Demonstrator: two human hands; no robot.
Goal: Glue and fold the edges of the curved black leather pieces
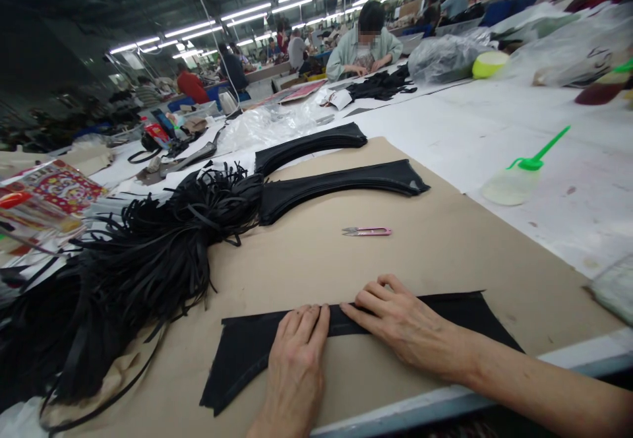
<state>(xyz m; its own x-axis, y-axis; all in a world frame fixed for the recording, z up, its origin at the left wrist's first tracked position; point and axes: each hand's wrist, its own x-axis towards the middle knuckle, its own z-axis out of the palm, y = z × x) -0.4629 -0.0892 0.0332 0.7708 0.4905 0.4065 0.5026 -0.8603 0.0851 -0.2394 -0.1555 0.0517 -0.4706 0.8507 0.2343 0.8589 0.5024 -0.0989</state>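
A curved black fabric piece (237, 352) with a straight folded or taped far edge lies flat on the brown paper, close to the table's front edge. On its middle, my left hand (299, 352) rests palm down, fingers stretched out and side by side along the far edge. Just to the right, my right hand (400, 322) presses the same edge with its fingertips, fingers apart and slightly bent. A short gap separates the two hands. Beyond them lies a pair of pink-handled thread snips (366, 231), untouched by either hand.
Two stacks of curved black pieces, the nearer stack (341, 187) and the farther stack (311, 144), lie past the snips. A heap of black strips (163, 247) spreads at left. A green-spouted bottle (517, 177) stands at right. A co-worker (363, 45) sits across the table.
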